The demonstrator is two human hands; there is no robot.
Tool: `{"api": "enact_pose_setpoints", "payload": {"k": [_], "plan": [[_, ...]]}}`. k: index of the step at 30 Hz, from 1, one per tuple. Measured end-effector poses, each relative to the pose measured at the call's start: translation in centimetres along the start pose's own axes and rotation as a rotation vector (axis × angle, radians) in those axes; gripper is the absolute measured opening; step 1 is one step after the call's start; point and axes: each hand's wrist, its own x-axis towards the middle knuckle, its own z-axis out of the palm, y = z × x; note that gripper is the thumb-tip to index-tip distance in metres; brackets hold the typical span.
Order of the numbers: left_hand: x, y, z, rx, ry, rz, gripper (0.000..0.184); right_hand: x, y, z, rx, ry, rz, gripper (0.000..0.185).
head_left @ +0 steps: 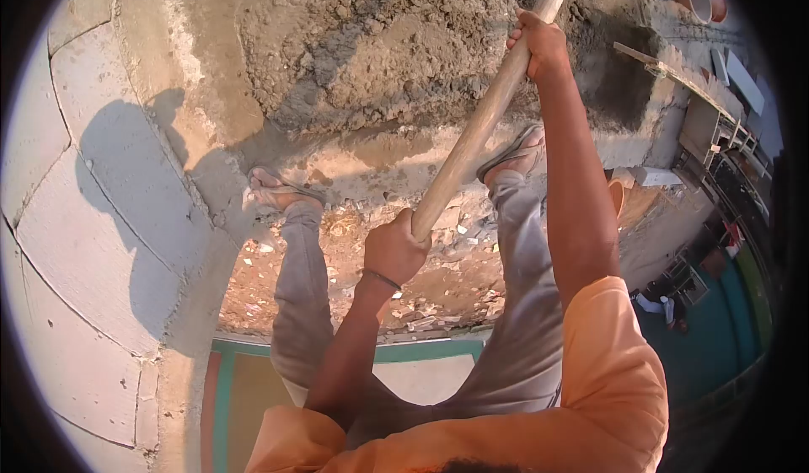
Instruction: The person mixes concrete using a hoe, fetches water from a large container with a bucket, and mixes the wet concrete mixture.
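A long wooden tool handle [474, 136] slants from my waist up to the top edge of the view. Near its lower end, my left hand [396, 249] is wrapped around it, a dark band at the wrist. Farther up, my right hand [542, 45] grips the same handle with the arm stretched out. The handle's far end leaves the frame, so I cannot make out the tool's head. Left of and beneath the upper handle lies a heap of wet grey mortar [371, 51]. My sandalled feet stand apart along the mortar's near edge.
Large concrete blocks [93, 195] form a wall on the left, with my shadow on it. Rubble [354, 296] covers the ground between my legs. At the right are a wooden board [674, 77], an orange pipe [698, 1] and a drop to a green floor [699, 346].
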Motion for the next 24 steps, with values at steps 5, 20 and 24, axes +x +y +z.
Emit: {"api": "enact_pose_setpoints", "payload": {"k": [5,20,24], "plan": [[5.1,-0.7,-8.5,0.072,0.011,-0.018,0.049,8.2,4.2,5.3,-0.026,0.13,0.092,0.022],[-21.9,-24.4,-17.2,0.064,0.161,-0.348,0.018,-27.8,14.5,22.1,0.378,-0.145,0.359,0.016],[-13.2,-14.1,-14.2,0.081,0.061,-0.412,0.031,-12.0,14.5,22.6,0.031,-0.079,0.46,0.013]]}}
